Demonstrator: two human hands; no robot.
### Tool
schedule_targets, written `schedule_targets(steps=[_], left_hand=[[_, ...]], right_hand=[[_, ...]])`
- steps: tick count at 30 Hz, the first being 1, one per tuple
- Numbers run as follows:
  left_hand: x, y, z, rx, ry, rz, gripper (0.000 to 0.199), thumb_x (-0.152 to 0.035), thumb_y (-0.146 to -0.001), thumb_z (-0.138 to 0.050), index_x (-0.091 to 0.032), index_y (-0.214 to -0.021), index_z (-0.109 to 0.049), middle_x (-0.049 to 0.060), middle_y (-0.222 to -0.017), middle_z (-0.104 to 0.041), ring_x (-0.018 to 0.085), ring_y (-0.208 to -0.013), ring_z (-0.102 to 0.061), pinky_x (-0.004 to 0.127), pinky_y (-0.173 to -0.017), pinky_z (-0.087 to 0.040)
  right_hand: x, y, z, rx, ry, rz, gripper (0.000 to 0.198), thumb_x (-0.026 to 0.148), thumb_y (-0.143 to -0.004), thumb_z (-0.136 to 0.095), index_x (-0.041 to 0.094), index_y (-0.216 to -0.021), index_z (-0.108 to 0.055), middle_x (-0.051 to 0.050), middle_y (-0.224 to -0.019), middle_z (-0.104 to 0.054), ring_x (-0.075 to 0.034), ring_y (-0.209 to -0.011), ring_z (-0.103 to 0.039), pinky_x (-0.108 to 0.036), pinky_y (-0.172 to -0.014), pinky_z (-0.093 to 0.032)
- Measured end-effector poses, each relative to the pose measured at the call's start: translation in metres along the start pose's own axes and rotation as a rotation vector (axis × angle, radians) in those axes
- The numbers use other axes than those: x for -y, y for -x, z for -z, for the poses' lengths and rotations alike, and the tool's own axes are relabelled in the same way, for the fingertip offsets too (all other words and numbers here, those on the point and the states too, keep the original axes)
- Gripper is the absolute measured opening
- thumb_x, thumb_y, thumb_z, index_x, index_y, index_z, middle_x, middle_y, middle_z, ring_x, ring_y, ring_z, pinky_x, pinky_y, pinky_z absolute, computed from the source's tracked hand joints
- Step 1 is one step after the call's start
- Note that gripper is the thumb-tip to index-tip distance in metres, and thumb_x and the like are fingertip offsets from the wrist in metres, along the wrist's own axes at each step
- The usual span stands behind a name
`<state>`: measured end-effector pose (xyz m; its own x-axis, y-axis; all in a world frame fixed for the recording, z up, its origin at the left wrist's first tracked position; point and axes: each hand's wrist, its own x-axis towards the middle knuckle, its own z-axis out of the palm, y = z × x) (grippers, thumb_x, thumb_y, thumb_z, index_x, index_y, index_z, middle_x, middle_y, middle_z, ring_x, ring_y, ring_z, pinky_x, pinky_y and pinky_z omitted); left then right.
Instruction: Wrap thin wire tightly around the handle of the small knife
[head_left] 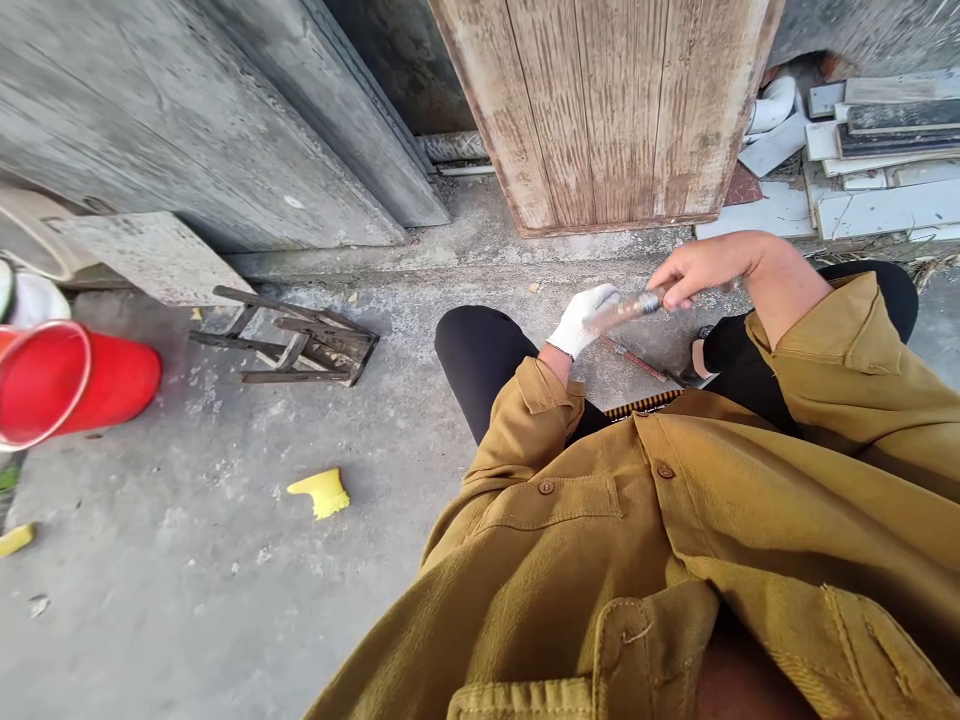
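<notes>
My left hand (589, 318), in a white knit glove, is closed at the near end of a brown wooden handle (624, 312) with a greyish band round it. The bare right hand (701, 270) grips the other end of this handle, its fingers wrapped round it. What the handle belongs to is blurred and partly covered by my hand. On the ground below, between my feet, lies a thin reddish-brown rod (637, 360) with a dark end near my right shoe.
An overturned small wooden stool (300, 345) and a tipped red bucket (112, 385) lie to the left. A yellow scrap (322, 492) is on the concrete. Ahead lean a wooden panel (600, 110) and grey boards (247, 130). White tiles or boards (885, 210) are stacked at right.
</notes>
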<state>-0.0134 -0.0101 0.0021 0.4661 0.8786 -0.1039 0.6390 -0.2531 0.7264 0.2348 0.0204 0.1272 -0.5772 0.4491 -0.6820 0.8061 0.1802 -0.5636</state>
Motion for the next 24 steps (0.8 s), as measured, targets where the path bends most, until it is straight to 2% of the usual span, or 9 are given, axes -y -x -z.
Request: schedule_targets(steps=[3,5,7,9,14,17,20,22,24], left_hand=[[-0.001,0.0,-0.005,0.017,0.036,-0.038,0.025,-0.02,-0.109,-0.054,-0.016,-0.093,-0.072,0.006,-0.092,-0.076,0.019,-0.091,-0.07,0.028,-0.088,-0.053],[-0.004,0.002,-0.008,0.06,0.044,-0.099,0.026,-0.021,-0.11,-0.053,-0.016,-0.093,-0.072,0.005,-0.094,-0.076,0.019,-0.092,-0.07,0.028,-0.09,-0.053],[-0.007,0.003,-0.011,0.095,0.049,-0.152,0.026,-0.021,-0.11,-0.051,-0.016,-0.095,-0.071,0.004,-0.096,-0.077,0.018,-0.094,-0.07,0.027,-0.092,-0.053],[-0.01,0.004,-0.012,0.124,0.027,-0.18,0.026,-0.021,-0.111,-0.049,-0.017,-0.098,-0.072,0.004,-0.098,-0.077,0.018,-0.095,-0.07,0.027,-0.093,-0.052],[-0.011,0.006,-0.013,0.171,-0.124,-0.156,0.025,-0.026,-0.111,-0.055,-0.017,-0.102,-0.076,0.005,-0.098,-0.079,0.02,-0.096,-0.073,0.026,-0.09,-0.051],[-0.01,0.008,-0.013,0.187,-0.206,-0.136,0.023,-0.028,-0.109,-0.059,-0.019,-0.102,-0.079,0.007,-0.099,-0.08,0.022,-0.095,-0.074,0.028,-0.088,-0.05],[-0.009,0.008,-0.012,0.217,-0.25,-0.146,0.022,-0.029,-0.108,-0.06,-0.02,-0.101,-0.08,0.008,-0.098,-0.08,0.023,-0.095,-0.075,0.029,-0.087,-0.049],[-0.008,0.008,-0.009,0.246,-0.241,-0.169,0.022,-0.027,-0.108,-0.059,-0.019,-0.103,-0.079,0.008,-0.097,-0.079,0.024,-0.095,-0.074,0.03,-0.087,-0.049],[-0.006,0.006,-0.006,0.234,-0.191,-0.184,0.022,-0.025,-0.108,-0.058,-0.017,-0.103,-0.077,0.008,-0.097,-0.077,0.024,-0.095,-0.072,0.031,-0.088,-0.049]], right_hand=[[-0.008,0.013,0.007,-0.346,-0.144,-0.062,0.041,0.061,-0.098,-0.069,0.022,-0.103,-0.078,-0.007,-0.094,-0.074,-0.022,-0.091,-0.068,-0.034,-0.082,-0.052],[-0.015,0.011,0.006,-0.528,-0.241,-0.076,0.048,0.066,-0.101,-0.065,0.02,-0.106,-0.077,-0.01,-0.097,-0.075,-0.022,-0.089,-0.068,-0.035,-0.081,-0.054],[-0.02,0.001,0.004,-0.609,-0.286,-0.101,0.051,0.067,-0.103,-0.062,0.019,-0.108,-0.076,-0.013,-0.1,-0.076,-0.022,-0.088,-0.069,-0.036,-0.08,-0.056],[-0.021,-0.012,0.001,-0.61,-0.251,-0.168,0.049,0.065,-0.104,-0.062,0.019,-0.109,-0.076,-0.014,-0.101,-0.077,-0.024,-0.089,-0.071,-0.037,-0.08,-0.056],[-0.007,-0.038,-0.007,-0.466,0.159,-0.39,0.033,0.043,-0.102,-0.069,0.015,-0.117,-0.079,-0.019,-0.11,-0.078,-0.033,-0.108,-0.073,-0.04,-0.089,-0.053],[0.004,-0.047,-0.018,-0.269,0.365,-0.42,0.022,0.032,-0.099,-0.072,0.013,-0.107,-0.081,-0.02,-0.105,-0.077,-0.034,-0.105,-0.072,-0.04,-0.086,-0.05],[0.008,-0.052,-0.03,0.032,0.386,-0.414,0.018,0.028,-0.097,-0.075,0.014,-0.087,-0.077,-0.012,-0.08,-0.072,-0.026,-0.082,-0.068,-0.037,-0.077,-0.046],[0.005,-0.053,-0.034,0.194,0.316,-0.359,0.017,0.028,-0.096,-0.077,0.015,-0.086,-0.075,-0.005,-0.068,-0.065,-0.02,-0.069,-0.061,-0.035,-0.073,-0.042],[0.001,-0.048,-0.031,0.282,0.229,-0.238,0.018,0.032,-0.094,-0.079,0.015,-0.089,-0.075,-0.001,-0.065,-0.062,-0.016,-0.065,-0.057,-0.033,-0.071,-0.041]])
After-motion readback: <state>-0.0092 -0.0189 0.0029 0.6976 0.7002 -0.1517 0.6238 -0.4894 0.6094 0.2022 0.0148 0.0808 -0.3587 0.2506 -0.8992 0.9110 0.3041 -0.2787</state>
